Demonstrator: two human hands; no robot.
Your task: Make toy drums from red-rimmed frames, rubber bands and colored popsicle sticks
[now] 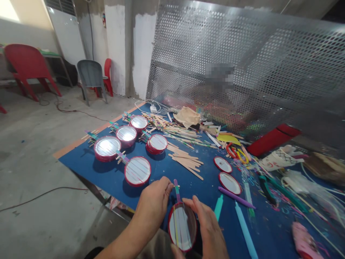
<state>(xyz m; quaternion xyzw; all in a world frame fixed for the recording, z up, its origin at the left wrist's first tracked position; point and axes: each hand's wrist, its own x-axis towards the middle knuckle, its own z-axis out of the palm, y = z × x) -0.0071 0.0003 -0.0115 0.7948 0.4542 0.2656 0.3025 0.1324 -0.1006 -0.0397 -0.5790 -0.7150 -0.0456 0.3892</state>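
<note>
Red-rimmed toy banjo (183,225) sits at the surface's (107,180) near edge. Brace its rim in your right hand's (208,225) wide grip; left hand's (154,201) grip is narrow beside the neck (177,194), contents unclear. Avoid snagging strings (176,226).

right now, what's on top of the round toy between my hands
Thin strings run lengthwise over its white face, one of them yellow. A thumb covers part of the lower edge. The underside faces away, so whatever is there cannot be seen.
</note>
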